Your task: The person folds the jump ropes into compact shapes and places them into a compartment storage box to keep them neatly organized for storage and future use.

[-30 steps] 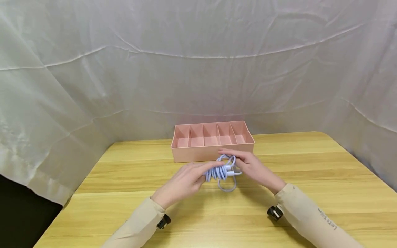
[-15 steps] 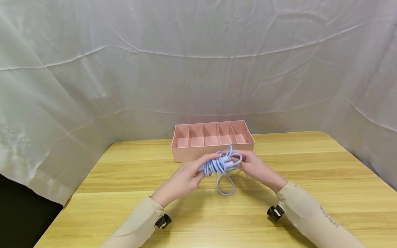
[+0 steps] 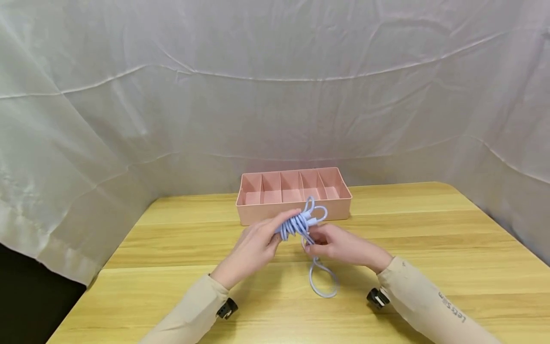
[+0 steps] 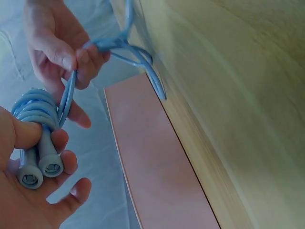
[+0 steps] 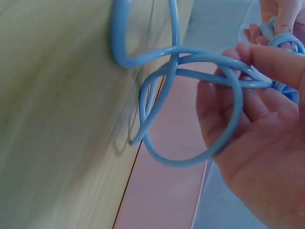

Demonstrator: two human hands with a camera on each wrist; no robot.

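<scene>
A wooden table (image 3: 429, 229) stands before a wrinkled white sheet (image 3: 275, 86).

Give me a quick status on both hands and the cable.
Left hand grips coiled blue cable. Right hand pinches loose loops. Pink divider box just behind; nothing blocking.

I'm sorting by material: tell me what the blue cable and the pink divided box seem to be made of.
Blue cable: probably rubbery plastic sheath, smooth and glossy; it bends in soft loops.
Pink box: likely rigid moulded plastic, matte; thin, even walls and dividers.
</scene>
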